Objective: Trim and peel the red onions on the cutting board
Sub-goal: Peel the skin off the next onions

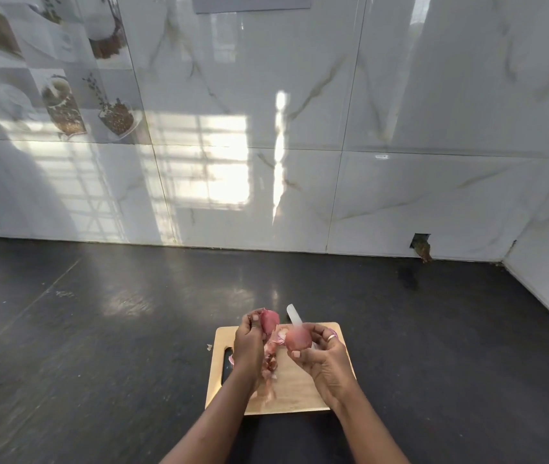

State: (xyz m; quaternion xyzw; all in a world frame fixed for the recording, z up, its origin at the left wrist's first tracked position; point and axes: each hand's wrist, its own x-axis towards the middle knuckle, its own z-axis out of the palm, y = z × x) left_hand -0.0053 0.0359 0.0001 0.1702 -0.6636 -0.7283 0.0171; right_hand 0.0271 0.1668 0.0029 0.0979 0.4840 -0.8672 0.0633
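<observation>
Both hands hold red onion above the board, with a knife in the right.
Right hand (320,358) has fingers and thumb curled round a smooth, pale pink-red peeled onion (298,338). It looks glossy with no dry skin showing, and is held just above the light wooden rectangular cutting board (299,390). A white-bladed knife (293,317) sticks up past that onion from the same hand; the grip on its handle is mostly hidden. Left hand (249,338) pinches a darker red onion piece (270,321) over the board's far left corner; too blurred to tell whether it is a whole bulb or loose skin. A pile of pink papery onion skins (271,361) lies on the board between the hands. One small scrap (209,346) sits just off the board's left edge on the dark grey stone countertop (99,329). Glossy white marble wall tiles (400,112) stand behind.
</observation>
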